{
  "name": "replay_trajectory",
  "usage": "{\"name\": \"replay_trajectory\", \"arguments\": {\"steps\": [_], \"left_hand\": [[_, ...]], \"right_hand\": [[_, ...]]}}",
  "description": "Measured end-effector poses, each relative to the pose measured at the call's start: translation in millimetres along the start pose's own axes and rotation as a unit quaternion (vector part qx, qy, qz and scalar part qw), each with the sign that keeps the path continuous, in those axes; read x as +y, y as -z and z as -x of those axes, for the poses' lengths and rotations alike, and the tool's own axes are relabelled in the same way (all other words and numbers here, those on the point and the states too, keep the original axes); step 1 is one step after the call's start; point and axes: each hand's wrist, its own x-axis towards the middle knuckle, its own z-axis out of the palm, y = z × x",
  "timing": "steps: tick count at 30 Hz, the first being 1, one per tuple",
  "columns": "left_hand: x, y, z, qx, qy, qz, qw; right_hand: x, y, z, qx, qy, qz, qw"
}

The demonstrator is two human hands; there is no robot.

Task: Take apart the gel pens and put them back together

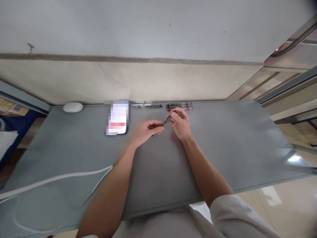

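Note:
Between both hands a dark pen (166, 121) is held slantwise above the grey table. My left hand (148, 131) pinches its lower end between thumb and fingers. Higher up, my right hand (180, 122) is closed around the other end, and its fingers hide part of the pen. Just beyond the right hand lies a group of several pens (183, 105), some dark or clear and one with red ends. To the left of that group, white and dark pens (148, 105) lie along the table's back edge.
A phone (118, 117) with a lit, blurred screen lies left of my left hand. A white rounded object (73, 107) sits at the back left. White cables (59, 178) run across the left of the grey table (235, 142). A wall (158, 79) stands behind it.

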Motion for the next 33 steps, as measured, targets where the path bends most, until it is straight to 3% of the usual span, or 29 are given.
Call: {"name": "replay_trajectory", "arguments": {"steps": [5,10,16,22,24,29,33], "left_hand": [[-0.5,1.1,0.1,0.005,-0.012,-0.010,1.000],[-1.5,2.6,2.2,-0.086,-0.007,0.034,0.996],[-3.2,1.3,0.1,0.005,-0.011,-0.005,1.000],[-3.6,-2.1,-1.6,0.033,-0.018,-0.050,0.998],[-1.6,-1.9,-0.6,0.021,-0.016,-0.046,0.999],[5.1,1.0,4.2,-0.077,0.001,-0.010,0.997],[3.0,1.7,3.4,-0.043,0.011,0.000,0.999]], "right_hand": [[0.7,-0.6,0.5,0.001,-0.014,0.012,1.000],[0.2,1.2,1.2,-0.032,-0.030,0.004,0.999],[-0.2,-2.7,-0.4,0.031,-0.002,0.016,0.999],[1.2,-4.2,0.5,0.029,-0.004,0.045,0.999],[1.0,-3.1,1.2,0.007,-0.011,0.033,0.999],[-0.7,-0.9,2.2,-0.042,-0.029,0.000,0.999],[-0.8,-2.3,1.8,-0.011,-0.026,0.011,1.000]]}}
